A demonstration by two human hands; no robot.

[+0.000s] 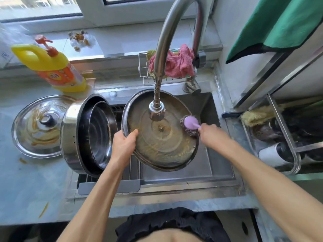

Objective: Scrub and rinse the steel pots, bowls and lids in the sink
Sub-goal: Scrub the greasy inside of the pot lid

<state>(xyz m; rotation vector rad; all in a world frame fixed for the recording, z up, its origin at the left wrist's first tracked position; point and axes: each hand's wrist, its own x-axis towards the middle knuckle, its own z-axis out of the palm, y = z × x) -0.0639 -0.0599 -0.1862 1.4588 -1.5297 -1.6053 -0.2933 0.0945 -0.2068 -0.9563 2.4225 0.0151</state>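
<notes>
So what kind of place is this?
Most likely a home kitchen: a steel sink under a gooseneck faucet, a yellow dish soap bottle on the counter, and a window behind.

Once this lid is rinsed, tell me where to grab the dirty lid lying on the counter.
Take the dirty lid by its central knob, coming from above. It lies dome up and flat on the counter, so the knob stands proud while the rim sits low, with the pot close against its right edge.

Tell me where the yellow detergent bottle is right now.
In the head view the yellow detergent bottle stands at upper left on the counter behind the sink, beyond the dirty lid and left of the faucet.
</notes>
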